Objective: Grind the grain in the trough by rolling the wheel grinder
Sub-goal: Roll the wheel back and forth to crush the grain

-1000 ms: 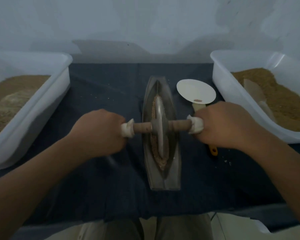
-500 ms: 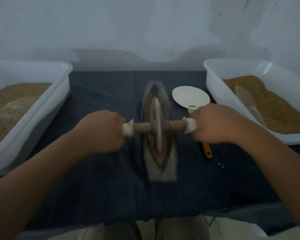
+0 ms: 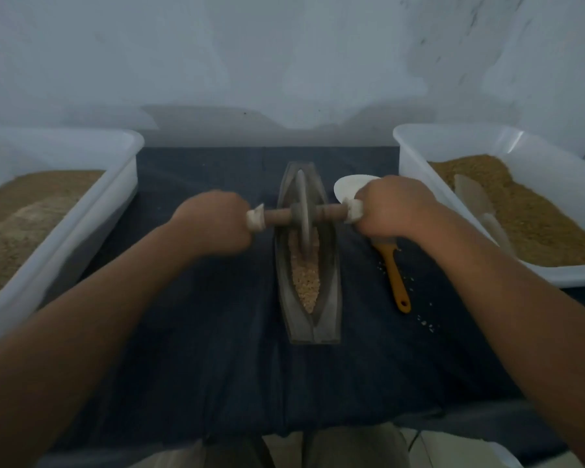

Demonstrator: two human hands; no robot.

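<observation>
**Two fists on the wheel grinder [image 3: 304, 211], wheel at the trough's far half**

Both of my hands are closed round the wooden axle. My left hand [image 3: 213, 224], blurred in the frame, grips the white-capped left end, and my right hand [image 3: 394, 207] grips the right end. Between them the metal wheel stands upright in the far half of the trough [image 3: 331, 298], a long boat-shaped vessel lying near to far on the dark cloth [image 3: 200, 332]. The grain [image 3: 306, 282] lies pale and coarse along the trough's groove, bare in the near half and running up to the foot of the wheel.

Just right of the trough a spoon [image 3: 397, 282] with an orange handle rests on the cloth, its white bowl partly hidden behind my right hand. A few loose grains [image 3: 426, 324] are scattered near the handle's near end. A white plastic tub [image 3: 81, 214] of brown meal sits at the left edge, well apart from the trough. A second tub [image 3: 412, 157] sits at the right, with a pale scoop [image 3: 473, 197] lying in its brown fill.
</observation>
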